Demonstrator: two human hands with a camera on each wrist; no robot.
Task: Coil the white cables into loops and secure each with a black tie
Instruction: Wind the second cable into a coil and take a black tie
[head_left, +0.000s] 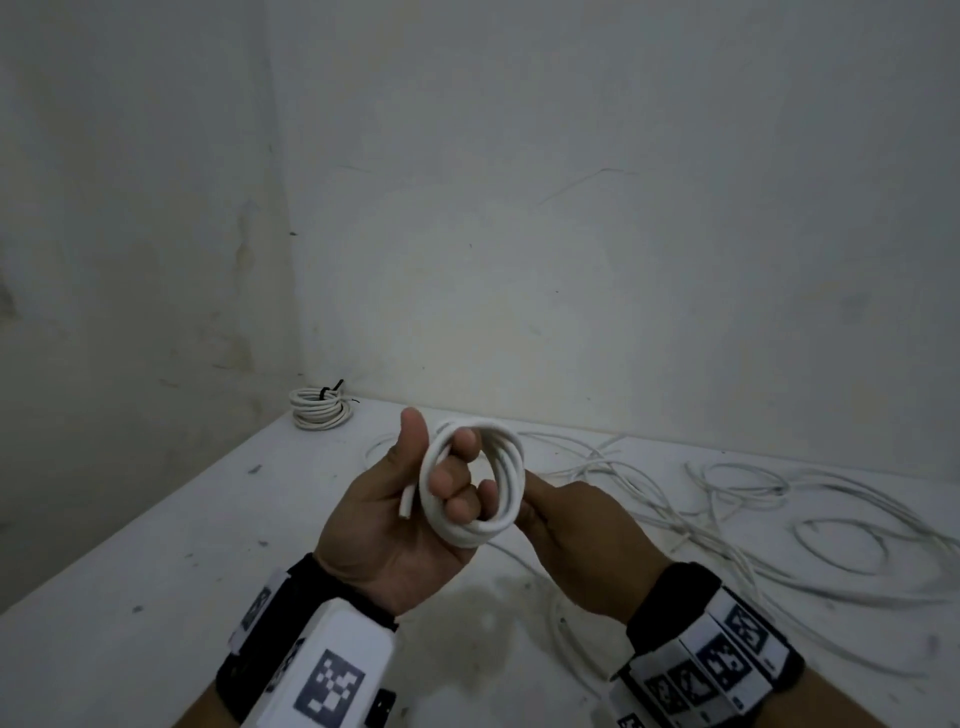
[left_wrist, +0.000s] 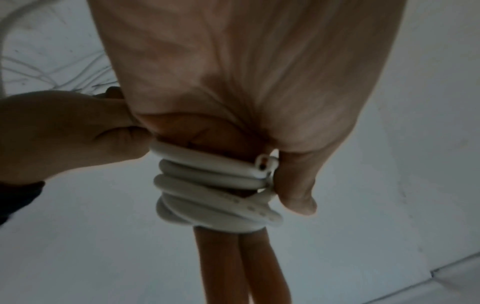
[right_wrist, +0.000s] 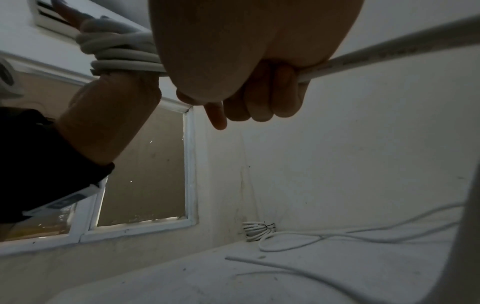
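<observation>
Scuffed white tabletop (head_left: 156, 597) below: left hand (head_left: 400, 519) clamps the round white cable coil (head_left: 475, 486) to keep its loops; right hand (head_left: 582, 540) grips the trailing cable (right_wrist: 389, 55), feeding.

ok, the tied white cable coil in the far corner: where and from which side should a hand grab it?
Grip the tied white cable coil across its bundled strands beside the black tie, coming from above: it lies flat on the white table with walls close behind, leaving the top open.
</observation>
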